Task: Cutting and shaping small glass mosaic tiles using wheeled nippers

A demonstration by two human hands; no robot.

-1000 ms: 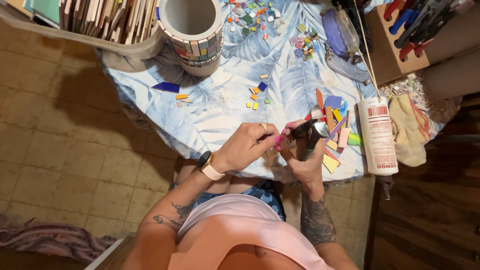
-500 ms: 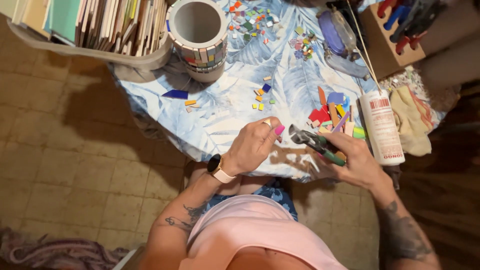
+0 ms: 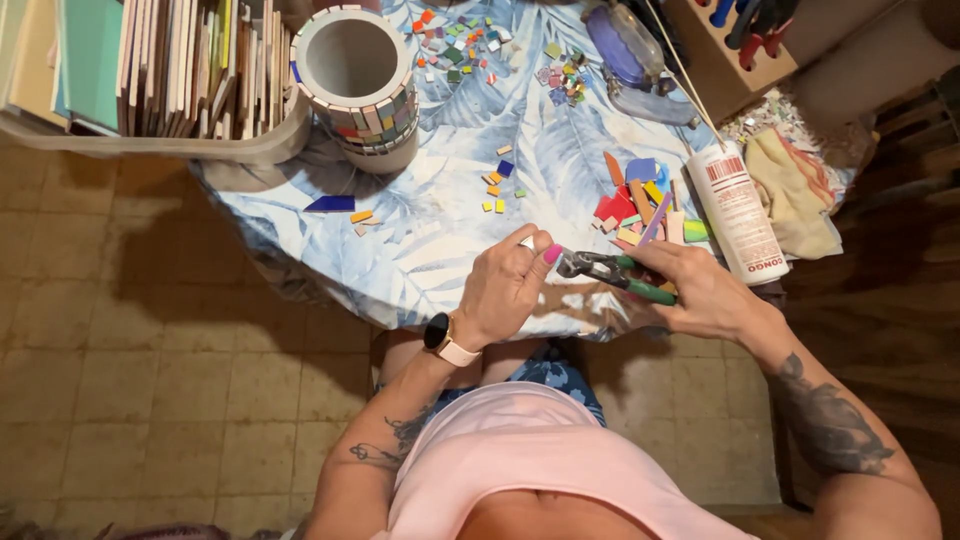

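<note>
Fingers [image 3: 540,250] of left hand [image 3: 505,290] pinch a small piece at the nippers' [image 3: 610,272] jaws.
Right hand [image 3: 700,290] grips the green handles, over the table edge [image 3: 420,290]; a cut chip could fly, or fingertips get nipped.

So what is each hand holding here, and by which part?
The right hand holds the nippers by their green handles, jaws toward the left hand. The left hand's fingers pinch something too small to identify.

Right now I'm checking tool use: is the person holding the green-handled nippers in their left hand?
No: the green-handled nippers sit in the right hand, while the left hand pinches a small piece.
</note>
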